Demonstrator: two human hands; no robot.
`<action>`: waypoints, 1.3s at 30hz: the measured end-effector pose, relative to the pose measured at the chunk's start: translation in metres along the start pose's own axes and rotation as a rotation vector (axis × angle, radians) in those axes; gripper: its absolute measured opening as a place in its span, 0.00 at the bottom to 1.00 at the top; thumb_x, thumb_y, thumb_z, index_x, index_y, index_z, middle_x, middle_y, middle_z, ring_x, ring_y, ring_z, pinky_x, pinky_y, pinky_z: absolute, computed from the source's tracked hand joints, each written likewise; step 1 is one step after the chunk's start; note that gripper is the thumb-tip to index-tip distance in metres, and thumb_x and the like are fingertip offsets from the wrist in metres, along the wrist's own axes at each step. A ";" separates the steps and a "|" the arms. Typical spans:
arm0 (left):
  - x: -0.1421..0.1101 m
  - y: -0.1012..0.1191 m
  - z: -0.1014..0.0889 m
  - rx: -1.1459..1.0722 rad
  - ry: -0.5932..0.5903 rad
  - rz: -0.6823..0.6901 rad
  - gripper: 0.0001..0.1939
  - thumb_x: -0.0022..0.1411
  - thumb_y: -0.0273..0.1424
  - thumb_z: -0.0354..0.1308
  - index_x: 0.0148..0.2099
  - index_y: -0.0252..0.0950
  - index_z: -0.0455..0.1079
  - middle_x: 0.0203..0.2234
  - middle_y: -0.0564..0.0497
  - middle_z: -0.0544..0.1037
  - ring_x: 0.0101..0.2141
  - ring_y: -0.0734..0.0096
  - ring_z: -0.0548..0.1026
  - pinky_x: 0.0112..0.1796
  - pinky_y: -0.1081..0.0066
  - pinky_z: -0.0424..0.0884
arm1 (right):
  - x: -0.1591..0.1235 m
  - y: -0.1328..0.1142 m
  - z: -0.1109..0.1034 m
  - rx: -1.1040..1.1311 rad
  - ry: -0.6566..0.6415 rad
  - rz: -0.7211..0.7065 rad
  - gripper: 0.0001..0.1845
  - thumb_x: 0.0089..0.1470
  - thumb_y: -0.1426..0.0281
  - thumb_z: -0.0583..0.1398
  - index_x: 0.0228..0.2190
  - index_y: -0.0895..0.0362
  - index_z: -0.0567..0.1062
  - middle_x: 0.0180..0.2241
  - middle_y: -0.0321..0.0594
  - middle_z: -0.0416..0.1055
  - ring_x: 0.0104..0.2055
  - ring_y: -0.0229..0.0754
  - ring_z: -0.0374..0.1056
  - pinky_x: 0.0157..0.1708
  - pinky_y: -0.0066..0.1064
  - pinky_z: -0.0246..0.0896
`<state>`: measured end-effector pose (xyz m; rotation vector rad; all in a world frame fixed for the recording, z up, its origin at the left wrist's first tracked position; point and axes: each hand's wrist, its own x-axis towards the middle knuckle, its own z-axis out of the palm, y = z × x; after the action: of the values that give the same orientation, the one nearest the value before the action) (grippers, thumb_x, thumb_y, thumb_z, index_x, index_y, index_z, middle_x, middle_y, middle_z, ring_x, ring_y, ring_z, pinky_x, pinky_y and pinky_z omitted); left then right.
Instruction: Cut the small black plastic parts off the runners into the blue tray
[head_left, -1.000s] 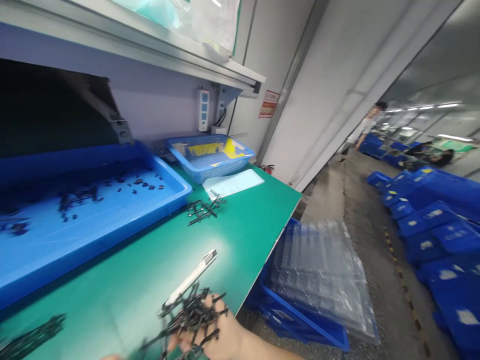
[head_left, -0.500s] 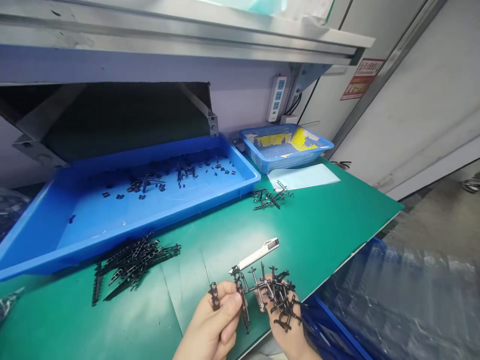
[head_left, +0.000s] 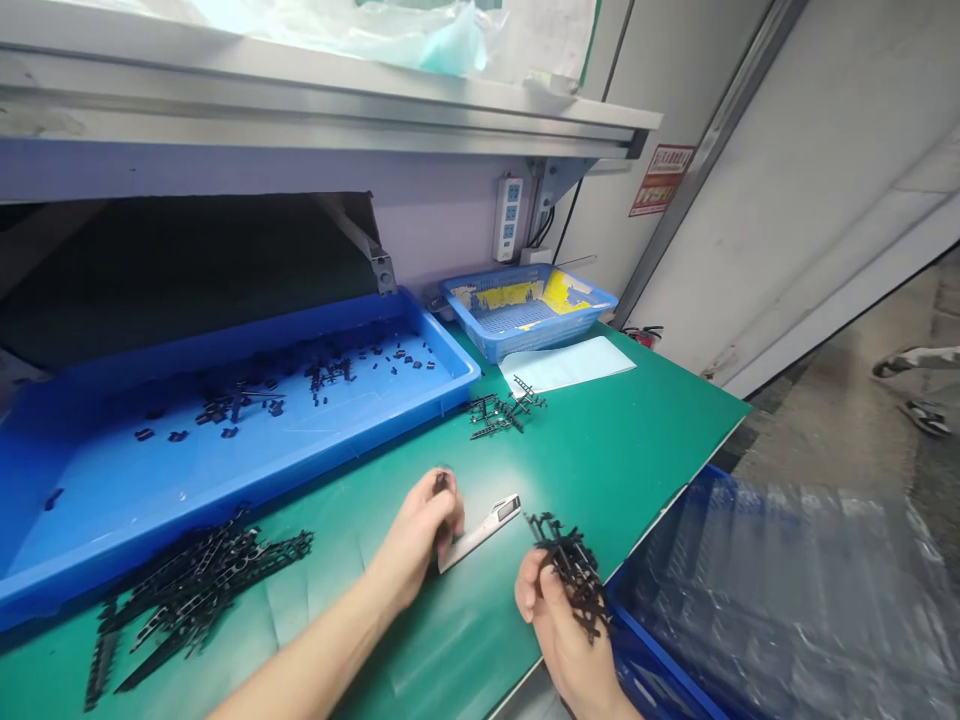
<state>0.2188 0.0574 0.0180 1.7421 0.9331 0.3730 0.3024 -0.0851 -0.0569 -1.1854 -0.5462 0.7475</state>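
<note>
Black plastic runners [head_left: 571, 570] sit bunched in the curled right hand [head_left: 559, 625]; the left hand [head_left: 416, 535] pinches a small piece [head_left: 441, 483] beside a white utility knife [head_left: 480, 533]. Loose black bits [head_left: 326, 375] remain in the blue tray [head_left: 471, 378], with a heap of runners [head_left: 202, 600] at lower left.

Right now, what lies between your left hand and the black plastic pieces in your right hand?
A white utility knife on the green mat, seen in the head view.

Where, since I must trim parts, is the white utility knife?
In the head view, the white utility knife lies on the green bench mat between the left hand and the black plastic parts in the right hand.
</note>
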 end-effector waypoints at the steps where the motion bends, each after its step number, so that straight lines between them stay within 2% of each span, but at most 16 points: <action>1: 0.019 0.001 0.001 0.094 0.030 0.025 0.02 0.53 0.28 0.41 0.29 0.38 0.54 0.17 0.57 0.59 0.19 0.73 0.62 0.19 0.75 0.58 | 0.003 -0.006 -0.002 0.031 -0.003 -0.030 0.13 0.53 0.57 0.55 0.28 0.53 0.72 0.21 0.35 0.63 0.23 0.37 0.59 0.24 0.31 0.56; 3: 0.053 0.005 0.004 0.270 0.075 0.079 0.03 0.54 0.30 0.46 0.29 0.38 0.57 0.18 0.55 0.62 0.23 0.69 0.66 0.25 0.73 0.61 | 0.006 -0.015 -0.006 0.083 -0.011 -0.084 0.11 0.52 0.57 0.56 0.31 0.51 0.70 0.24 0.34 0.63 0.24 0.36 0.58 0.23 0.30 0.55; 5: 0.079 0.010 0.010 0.450 0.095 0.146 0.03 0.55 0.31 0.50 0.31 0.38 0.62 0.25 0.51 0.69 0.30 0.65 0.70 0.30 0.70 0.62 | 0.007 -0.020 -0.010 0.113 -0.011 -0.125 0.09 0.50 0.58 0.58 0.30 0.50 0.69 0.25 0.33 0.62 0.25 0.36 0.59 0.25 0.29 0.56; 7: 0.094 0.014 0.017 0.617 0.088 0.197 0.03 0.56 0.30 0.52 0.33 0.37 0.64 0.33 0.48 0.71 0.34 0.61 0.71 0.33 0.67 0.63 | 0.007 -0.023 -0.015 0.122 -0.012 -0.139 0.07 0.51 0.61 0.58 0.28 0.50 0.68 0.25 0.33 0.61 0.26 0.36 0.59 0.26 0.29 0.56; 9: 0.101 0.017 0.022 0.758 0.066 0.223 0.04 0.56 0.29 0.53 0.36 0.35 0.65 0.37 0.46 0.71 0.35 0.60 0.72 0.33 0.66 0.64 | 0.008 -0.023 -0.020 0.119 -0.009 -0.137 0.06 0.52 0.63 0.58 0.27 0.51 0.68 0.24 0.33 0.61 0.27 0.36 0.59 0.27 0.30 0.55; 12: 0.101 0.018 0.026 0.916 0.038 0.243 0.06 0.58 0.24 0.50 0.39 0.32 0.65 0.38 0.45 0.70 0.32 0.62 0.73 0.32 0.65 0.66 | 0.011 -0.026 -0.023 0.115 0.015 -0.130 0.05 0.52 0.65 0.59 0.27 0.52 0.69 0.24 0.34 0.63 0.27 0.37 0.60 0.27 0.30 0.55; 15: 0.091 0.017 0.023 1.006 0.022 0.276 0.08 0.56 0.21 0.50 0.38 0.32 0.65 0.38 0.43 0.70 0.31 0.62 0.74 0.29 0.67 0.66 | 0.016 -0.031 -0.021 0.128 0.055 -0.124 0.09 0.49 0.61 0.60 0.25 0.53 0.70 0.24 0.34 0.64 0.26 0.37 0.59 0.26 0.29 0.56; 20: 0.051 0.015 0.003 1.021 0.078 0.311 0.08 0.57 0.24 0.47 0.38 0.35 0.66 0.38 0.45 0.71 0.30 0.65 0.73 0.25 0.72 0.64 | 0.023 -0.035 -0.013 0.148 0.136 -0.074 0.14 0.46 0.59 0.62 0.20 0.56 0.71 0.21 0.35 0.64 0.24 0.36 0.58 0.25 0.28 0.56; 23: 0.014 0.014 -0.016 0.837 0.188 0.357 0.08 0.58 0.25 0.46 0.34 0.38 0.66 0.34 0.49 0.72 0.30 0.69 0.72 0.29 0.74 0.64 | 0.022 -0.032 -0.008 0.164 0.172 -0.015 0.11 0.46 0.60 0.62 0.24 0.55 0.74 0.24 0.37 0.68 0.25 0.36 0.60 0.26 0.28 0.57; 25: -0.011 0.014 -0.027 0.494 0.292 0.347 0.06 0.57 0.28 0.50 0.29 0.38 0.67 0.28 0.51 0.72 0.28 0.70 0.70 0.30 0.75 0.63 | 0.021 -0.030 -0.001 0.172 0.167 0.037 0.10 0.47 0.60 0.62 0.28 0.54 0.75 0.28 0.38 0.70 0.26 0.36 0.61 0.28 0.29 0.59; 26: -0.022 0.014 -0.030 0.314 0.313 0.274 0.07 0.56 0.31 0.52 0.27 0.38 0.67 0.24 0.52 0.71 0.25 0.71 0.68 0.27 0.75 0.62 | 0.020 -0.029 0.004 0.170 0.155 0.062 0.10 0.47 0.61 0.62 0.30 0.53 0.76 0.29 0.39 0.71 0.26 0.37 0.62 0.28 0.30 0.60; 29: -0.049 0.010 -0.034 -0.180 0.235 -0.095 0.14 0.52 0.42 0.57 0.25 0.36 0.65 0.14 0.58 0.59 0.15 0.79 0.54 0.17 0.77 0.50 | 0.016 -0.028 0.022 0.184 0.052 0.167 0.13 0.44 0.60 0.64 0.32 0.53 0.77 0.33 0.41 0.73 0.30 0.40 0.64 0.32 0.33 0.61; 31: -0.061 0.007 -0.032 -0.470 0.188 -0.268 0.19 0.47 0.47 0.59 0.26 0.36 0.64 0.12 0.62 0.50 0.14 0.83 0.45 0.16 0.78 0.43 | 0.012 -0.025 0.035 0.236 -0.070 0.272 0.17 0.40 0.58 0.65 0.32 0.54 0.77 0.34 0.44 0.73 0.32 0.43 0.66 0.33 0.36 0.62; 34: -0.076 0.005 -0.028 -0.735 0.197 -0.361 0.20 0.44 0.47 0.63 0.26 0.36 0.62 0.12 0.64 0.46 0.14 0.86 0.39 0.16 0.79 0.39 | 0.004 -0.018 0.047 0.293 -0.185 0.391 0.18 0.38 0.56 0.66 0.28 0.56 0.77 0.29 0.44 0.74 0.27 0.42 0.67 0.28 0.35 0.63; 37: -0.086 0.004 -0.028 -0.840 0.145 -0.409 0.19 0.46 0.45 0.63 0.26 0.36 0.61 0.09 0.65 0.46 0.13 0.87 0.39 0.16 0.79 0.38 | -0.003 -0.011 0.049 0.271 -0.165 0.425 0.13 0.40 0.60 0.66 0.26 0.56 0.76 0.23 0.39 0.72 0.22 0.37 0.65 0.21 0.30 0.59; 39: -0.091 0.002 -0.031 -0.868 0.080 -0.436 0.19 0.47 0.46 0.62 0.26 0.35 0.63 0.08 0.65 0.49 0.13 0.88 0.39 0.16 0.80 0.37 | -0.006 -0.010 0.048 0.252 -0.152 0.433 0.10 0.39 0.63 0.67 0.23 0.55 0.74 0.22 0.37 0.72 0.21 0.36 0.64 0.19 0.28 0.57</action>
<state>0.1414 0.0105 0.0489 0.7195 0.9772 0.4678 0.2655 -0.0619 -0.0329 -1.0250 -0.3078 1.2472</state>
